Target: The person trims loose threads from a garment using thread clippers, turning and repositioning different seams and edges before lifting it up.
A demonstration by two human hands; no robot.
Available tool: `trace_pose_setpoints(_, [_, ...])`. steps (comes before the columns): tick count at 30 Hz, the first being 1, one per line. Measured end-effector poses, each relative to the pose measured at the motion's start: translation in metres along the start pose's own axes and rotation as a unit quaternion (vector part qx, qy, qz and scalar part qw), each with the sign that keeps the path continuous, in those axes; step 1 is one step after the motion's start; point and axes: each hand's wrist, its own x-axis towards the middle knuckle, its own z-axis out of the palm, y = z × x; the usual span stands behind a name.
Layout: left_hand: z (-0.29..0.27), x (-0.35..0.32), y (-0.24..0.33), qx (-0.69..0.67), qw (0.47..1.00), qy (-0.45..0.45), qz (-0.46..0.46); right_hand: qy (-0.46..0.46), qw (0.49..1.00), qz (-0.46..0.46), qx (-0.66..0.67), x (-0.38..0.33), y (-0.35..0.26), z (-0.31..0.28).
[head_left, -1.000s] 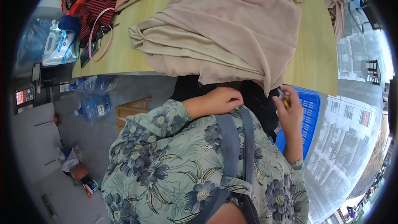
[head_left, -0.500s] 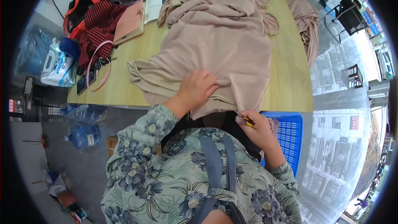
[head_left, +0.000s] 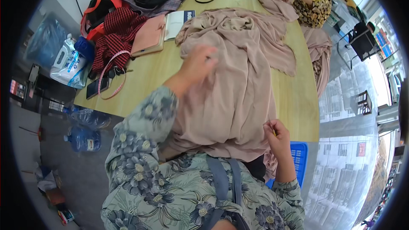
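Note:
A dusty-pink cloth garment (head_left: 230, 98) lies in loose folds over the table, its near end draped over the edge into my lap. Blurred by motion, my left hand (head_left: 198, 66) is over the left part of the cloth; its fingers are too smeared to read. At the garment's right edge, my right hand (head_left: 279, 139) is closed around a small yellow-handled tool, mostly hidden in the fingers, which looks like thread snips. Thumb and fingertips are against the cloth's edge; whether they also pinch it I cannot tell.
On the wooden table (head_left: 145, 93) at left lie an open notebook (head_left: 149, 36), a pink measuring tape (head_left: 101, 83), a phone (head_left: 96, 88) and red-black checked cloth (head_left: 113, 38). A blue plastic basket (head_left: 299, 162) stands by my right arm. Another person (head_left: 313, 8) handles similar pink cloth at the far right.
The garment has been drawn toward me, now covering my lap. My left hand has moved up and away from the near edge; my right hand slightly right and lower. The co-worker's hands have come into view.

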Motion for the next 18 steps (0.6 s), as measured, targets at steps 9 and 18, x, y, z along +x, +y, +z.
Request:
trace_pose_setpoints(9, [0.004, 0.075, -0.102, 0.295, 0.898, 0.047, -0.323, 0.007, 0.999, 0.038, -0.011, -0.002, 0.019, -0.002])
trace_pose_setpoints(18, [0.011, 0.107, -0.088, -0.240, 0.951, 0.123, -0.149, 0.054, 0.995, 0.067, 0.040, 0.013, 0.012, -0.009])
